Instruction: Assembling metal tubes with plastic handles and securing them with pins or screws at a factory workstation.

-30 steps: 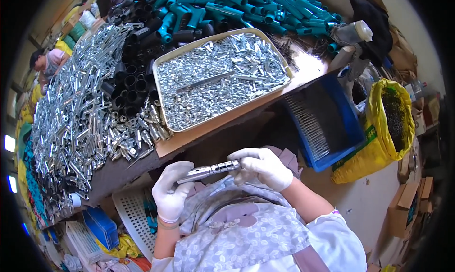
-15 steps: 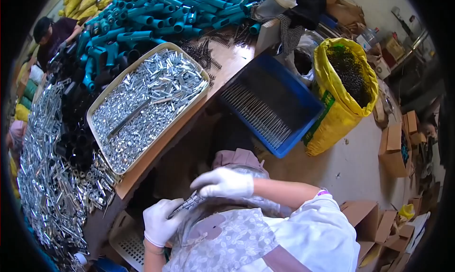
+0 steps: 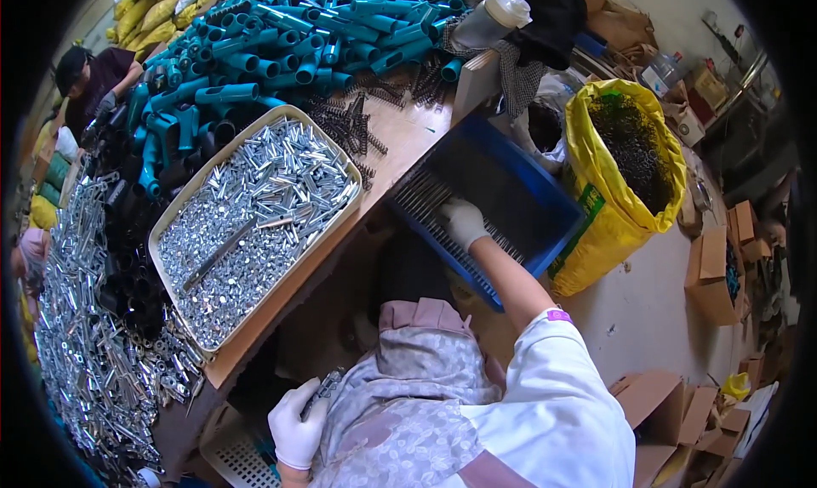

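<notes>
My left hand (image 3: 298, 422), in a white glove, is closed around a dark, ridged metal piece (image 3: 327, 388) beside my lap; the fine detail of that piece is too small to make out. My right hand (image 3: 465, 222), gloved in white too, reaches into a blue plastic crate (image 3: 532, 262). Its fingers rest at a row of thin metal rods (image 3: 504, 246) lying side by side there. The fingertips are hidden, so a hold on a rod cannot be seen.
A cream tray (image 3: 364, 200) of small metal pins stands on the workbench (image 3: 393, 166). Behind lie teal plastic tubes (image 3: 340, 41) and dark coil springs (image 3: 362, 131). Metal parts (image 3: 94, 318) heap up at left. A yellow sack (image 3: 596, 245) of dark pieces stands right of the crate.
My right hand has left the piece near my lap and gone forward and right into the blue crate. The left hand keeps its hold, slightly lower.
</notes>
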`<state>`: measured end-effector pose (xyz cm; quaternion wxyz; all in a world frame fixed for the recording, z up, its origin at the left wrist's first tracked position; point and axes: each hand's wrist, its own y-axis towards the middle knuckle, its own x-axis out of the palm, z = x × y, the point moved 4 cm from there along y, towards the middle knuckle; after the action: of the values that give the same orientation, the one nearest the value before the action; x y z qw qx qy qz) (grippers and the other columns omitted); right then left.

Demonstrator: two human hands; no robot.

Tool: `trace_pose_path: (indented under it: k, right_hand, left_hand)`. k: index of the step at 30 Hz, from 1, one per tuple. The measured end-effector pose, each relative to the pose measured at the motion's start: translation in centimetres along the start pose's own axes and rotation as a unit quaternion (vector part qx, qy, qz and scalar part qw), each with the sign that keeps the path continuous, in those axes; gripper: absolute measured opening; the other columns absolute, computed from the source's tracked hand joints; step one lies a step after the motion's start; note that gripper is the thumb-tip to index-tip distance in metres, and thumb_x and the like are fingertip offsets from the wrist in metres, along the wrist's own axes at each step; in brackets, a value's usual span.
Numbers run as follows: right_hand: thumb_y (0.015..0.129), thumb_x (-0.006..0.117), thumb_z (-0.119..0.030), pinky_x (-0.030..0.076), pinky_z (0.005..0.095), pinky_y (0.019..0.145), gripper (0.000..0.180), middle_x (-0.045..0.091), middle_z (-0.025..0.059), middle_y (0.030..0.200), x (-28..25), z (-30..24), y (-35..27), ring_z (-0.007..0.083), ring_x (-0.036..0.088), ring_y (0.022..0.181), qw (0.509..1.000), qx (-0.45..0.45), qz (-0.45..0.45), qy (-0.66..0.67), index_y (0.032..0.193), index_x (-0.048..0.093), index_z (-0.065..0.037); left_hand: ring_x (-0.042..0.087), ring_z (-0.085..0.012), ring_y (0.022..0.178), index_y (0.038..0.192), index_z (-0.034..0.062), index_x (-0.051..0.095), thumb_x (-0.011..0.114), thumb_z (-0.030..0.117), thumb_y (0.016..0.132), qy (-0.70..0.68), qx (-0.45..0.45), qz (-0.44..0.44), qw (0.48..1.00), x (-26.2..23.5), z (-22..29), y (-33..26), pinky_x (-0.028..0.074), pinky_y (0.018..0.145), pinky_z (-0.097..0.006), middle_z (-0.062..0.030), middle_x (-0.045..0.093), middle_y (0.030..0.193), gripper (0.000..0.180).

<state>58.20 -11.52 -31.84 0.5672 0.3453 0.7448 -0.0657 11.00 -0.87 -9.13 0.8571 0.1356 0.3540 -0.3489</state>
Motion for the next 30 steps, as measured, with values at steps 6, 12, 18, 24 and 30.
trace_pose_path:
  k: [6,12,18,24,30]
  right_hand:
    - [0.087,0.06,-0.014,0.056,0.0494,0.085,0.02,0.071,0.0176,0.104,2.8,-0.3,2.2,0.0393,0.069,0.095,0.981,-0.083,-0.117,-0.134,0.101,0.074,-0.011]
    - [0.086,0.056,-0.008,0.058,0.0484,0.082,0.02,0.073,0.0205,0.099,2.1,-1.2,2.4,0.0379,0.071,0.093,0.979,-0.041,-0.147,-0.137,0.093,0.075,-0.005]
    - [0.077,0.068,-0.018,0.057,0.0473,0.078,0.019,0.074,0.0211,0.096,-7.3,-3.8,1.8,0.0402,0.071,0.088,0.988,0.113,-0.101,0.004,0.092,0.075,-0.007]
    - [0.089,0.07,-0.008,0.06,0.0356,0.07,0.04,0.066,0.0141,0.099,-13.8,-16.7,-4.8,0.0203,0.068,0.077,0.646,0.298,-0.065,0.699,0.125,0.056,0.005]
    - [0.085,0.078,-0.003,0.061,0.0446,0.086,0.04,0.069,0.0166,0.111,-12.2,-32.2,-10.3,0.0312,0.073,0.097,0.428,0.263,-0.284,0.817,0.12,0.06,-0.003]
  left_hand:
    - [0.071,-0.0319,0.078,0.104,-0.0004,0.075,0.073,0.006,0.078,0.026,-0.009,-0.014,1.0,0.8,0.3,0.9,0.055,0.073,-0.034,-0.0188,0.071,0.088,0.027]
    - [0.071,-0.0325,0.078,0.103,0.0,0.075,0.075,0.006,0.078,0.022,0.004,-0.015,1.0,1.0,0.9,1.4,0.055,0.073,-0.035,-0.0188,0.071,0.087,0.026]
    - [0.072,-0.0276,0.084,0.106,-0.0034,0.073,0.074,0.006,0.079,-0.053,-0.063,0.025,0.996,-0.9,0.2,0.6,0.055,0.079,-0.033,-0.0203,0.072,0.094,0.029]
    - [0.07,-0.0234,0.096,0.121,-0.0031,0.068,0.075,0.011,0.079,-0.151,-0.152,-0.016,0.977,0.1,-0.6,1.1,0.053,0.089,-0.033,-0.0187,0.072,0.109,0.045]
    - [0.061,-0.012,0.084,0.133,-0.0058,0.06,0.069,-0.001,0.081,-0.245,-0.053,0.103,0.963,-1.8,0.0,0.8,0.051,0.078,-0.026,-0.0029,0.066,0.102,0.053]
